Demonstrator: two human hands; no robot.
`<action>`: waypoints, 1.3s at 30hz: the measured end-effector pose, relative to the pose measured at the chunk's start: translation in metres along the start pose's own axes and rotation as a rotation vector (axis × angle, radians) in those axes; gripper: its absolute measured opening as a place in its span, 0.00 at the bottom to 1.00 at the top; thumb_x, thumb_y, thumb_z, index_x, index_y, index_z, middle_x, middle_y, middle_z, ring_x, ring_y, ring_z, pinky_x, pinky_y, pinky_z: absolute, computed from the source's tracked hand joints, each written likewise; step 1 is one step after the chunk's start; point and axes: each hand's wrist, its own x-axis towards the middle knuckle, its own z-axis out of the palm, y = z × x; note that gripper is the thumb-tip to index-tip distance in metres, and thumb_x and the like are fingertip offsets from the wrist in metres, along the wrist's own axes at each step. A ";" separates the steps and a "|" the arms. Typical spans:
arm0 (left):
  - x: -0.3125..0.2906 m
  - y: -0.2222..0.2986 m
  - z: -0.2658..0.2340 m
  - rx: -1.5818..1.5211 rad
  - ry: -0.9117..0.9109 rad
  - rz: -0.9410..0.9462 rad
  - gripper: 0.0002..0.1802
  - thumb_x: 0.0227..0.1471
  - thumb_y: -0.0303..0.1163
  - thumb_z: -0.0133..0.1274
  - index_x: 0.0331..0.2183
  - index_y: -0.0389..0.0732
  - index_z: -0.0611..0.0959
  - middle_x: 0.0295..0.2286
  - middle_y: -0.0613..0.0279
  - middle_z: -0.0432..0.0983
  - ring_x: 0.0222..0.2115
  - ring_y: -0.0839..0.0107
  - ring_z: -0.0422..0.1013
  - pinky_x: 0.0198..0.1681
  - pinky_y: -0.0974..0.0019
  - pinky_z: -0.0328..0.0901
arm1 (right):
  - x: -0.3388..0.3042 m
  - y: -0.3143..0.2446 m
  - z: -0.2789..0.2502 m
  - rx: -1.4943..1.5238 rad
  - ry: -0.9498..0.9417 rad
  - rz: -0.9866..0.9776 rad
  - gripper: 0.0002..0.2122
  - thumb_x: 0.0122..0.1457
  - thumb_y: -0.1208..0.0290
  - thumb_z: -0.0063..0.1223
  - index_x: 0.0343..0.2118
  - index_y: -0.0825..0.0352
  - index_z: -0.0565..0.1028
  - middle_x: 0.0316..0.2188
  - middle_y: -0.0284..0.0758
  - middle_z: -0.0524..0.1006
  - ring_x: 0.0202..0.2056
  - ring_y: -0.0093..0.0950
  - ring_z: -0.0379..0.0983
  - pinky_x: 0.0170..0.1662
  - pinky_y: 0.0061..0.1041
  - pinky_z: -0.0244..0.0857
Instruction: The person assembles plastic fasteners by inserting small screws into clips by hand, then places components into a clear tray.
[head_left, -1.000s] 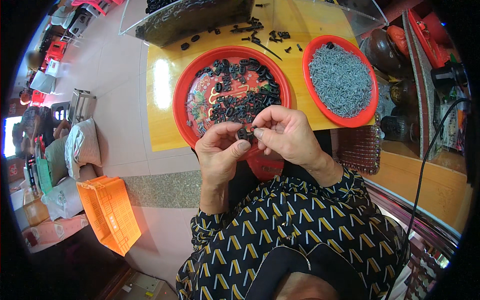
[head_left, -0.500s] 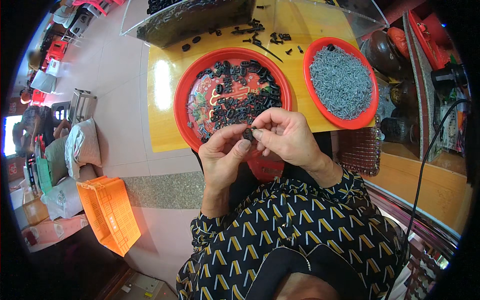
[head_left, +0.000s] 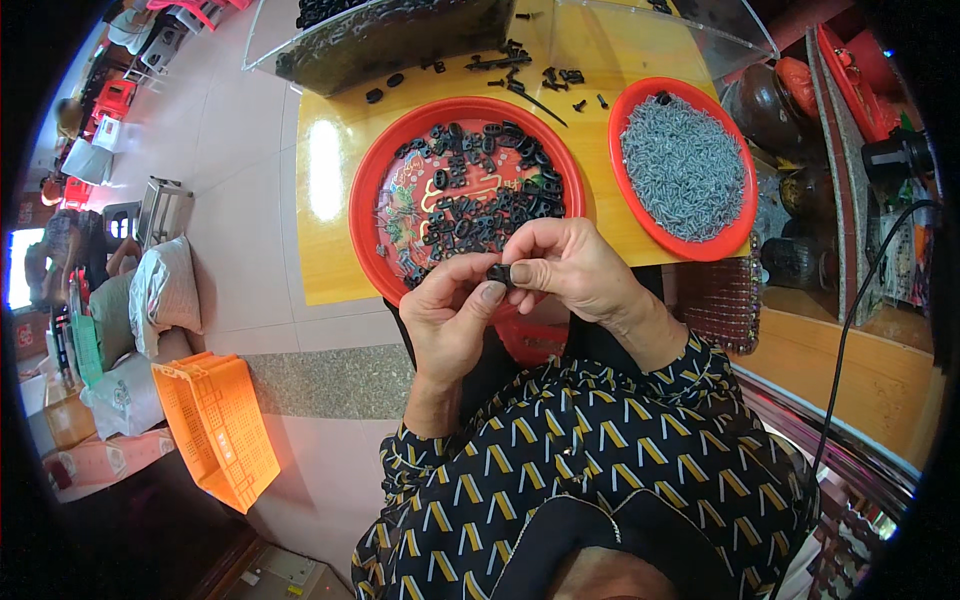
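Note:
A small black plastic part [head_left: 499, 273] is pinched between my two hands, just off the near rim of a round red tray [head_left: 366, 235]. My left hand [head_left: 446, 312] grips it from the left with thumb and forefinger. From the right, the thumb and forefinger of my right hand [head_left: 575, 273] close on the same piece; its far side is hidden by the fingertips. Many loose black plastic parts [head_left: 470, 205] lie in the tray, with some silver screws [head_left: 392, 215] at its left side.
A second red tray [head_left: 622, 170], heaped with silver screws [head_left: 685, 165], stands to the right on the yellow table [head_left: 325, 260]. Clear bins [head_left: 400, 50] with black parts sit at the back, loose black pieces before them. An orange crate [head_left: 222, 430] stands on the floor at left.
My right thumb has shifted onto the black part and the fingertips have drawn closer around it. The part has turned slightly. Both hands stay in nearly the same place.

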 end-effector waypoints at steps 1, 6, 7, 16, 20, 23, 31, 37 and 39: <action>0.000 0.001 0.001 0.032 -0.005 0.013 0.11 0.42 0.17 0.51 0.33 0.31 0.75 0.26 0.62 0.73 0.26 0.79 0.69 0.30 0.78 0.65 | 0.000 -0.001 0.001 0.015 -0.002 0.010 0.05 0.50 0.76 0.50 0.28 0.71 0.70 0.22 0.31 0.71 0.21 0.17 0.69 0.25 0.14 0.67; 0.001 0.003 0.006 0.136 0.028 0.039 0.10 0.42 0.16 0.49 0.33 0.30 0.75 0.26 0.63 0.72 0.25 0.79 0.69 0.31 0.78 0.64 | 0.003 0.000 0.002 -0.003 0.015 0.032 0.04 0.51 0.76 0.50 0.28 0.70 0.69 0.21 0.31 0.71 0.21 0.17 0.69 0.25 0.14 0.67; 0.002 0.002 0.006 0.178 0.049 0.063 0.10 0.43 0.16 0.48 0.33 0.30 0.75 0.25 0.63 0.72 0.25 0.80 0.69 0.30 0.78 0.64 | 0.005 0.000 0.004 -0.005 0.015 0.002 0.04 0.51 0.77 0.49 0.27 0.70 0.69 0.21 0.31 0.71 0.21 0.17 0.69 0.25 0.14 0.67; 0.010 0.008 0.012 0.294 0.054 0.168 0.10 0.44 0.17 0.48 0.34 0.31 0.75 0.25 0.63 0.72 0.25 0.81 0.67 0.29 0.79 0.63 | 0.014 0.000 0.003 0.013 -0.002 -0.018 0.03 0.51 0.78 0.48 0.27 0.70 0.68 0.21 0.31 0.70 0.22 0.18 0.69 0.25 0.14 0.67; 0.013 0.009 0.009 0.262 0.074 0.163 0.13 0.44 0.17 0.49 0.36 0.31 0.74 0.27 0.64 0.72 0.27 0.81 0.67 0.31 0.79 0.63 | 0.018 -0.005 -0.001 0.139 -0.062 0.021 0.03 0.52 0.77 0.48 0.28 0.70 0.69 0.22 0.32 0.71 0.23 0.19 0.69 0.25 0.14 0.67; 0.010 0.007 0.002 -0.002 0.040 0.071 0.14 0.44 0.17 0.49 0.37 0.31 0.74 0.28 0.63 0.72 0.29 0.80 0.67 0.32 0.79 0.63 | 0.018 -0.007 0.002 0.189 -0.065 0.075 0.05 0.52 0.75 0.48 0.30 0.70 0.69 0.24 0.33 0.71 0.23 0.19 0.70 0.25 0.15 0.68; 0.005 0.003 -0.004 -0.096 0.070 0.000 0.14 0.43 0.18 0.50 0.37 0.30 0.74 0.29 0.61 0.73 0.29 0.78 0.68 0.33 0.78 0.64 | 0.013 0.000 0.003 0.198 -0.090 0.120 0.06 0.53 0.73 0.46 0.32 0.70 0.69 0.24 0.32 0.71 0.25 0.19 0.70 0.27 0.15 0.68; 0.002 0.002 -0.006 -0.077 0.084 0.024 0.15 0.43 0.18 0.51 0.37 0.30 0.74 0.28 0.61 0.73 0.28 0.78 0.68 0.33 0.78 0.64 | 0.012 0.001 0.008 0.199 -0.049 0.134 0.06 0.53 0.73 0.46 0.31 0.71 0.69 0.23 0.34 0.71 0.23 0.20 0.70 0.25 0.15 0.69; 0.000 0.001 -0.007 -0.046 0.082 0.032 0.14 0.43 0.18 0.51 0.37 0.31 0.74 0.28 0.62 0.73 0.28 0.79 0.68 0.32 0.78 0.64 | 0.011 0.001 0.010 0.196 -0.027 0.137 0.06 0.53 0.73 0.46 0.31 0.71 0.69 0.22 0.34 0.72 0.21 0.20 0.71 0.25 0.16 0.70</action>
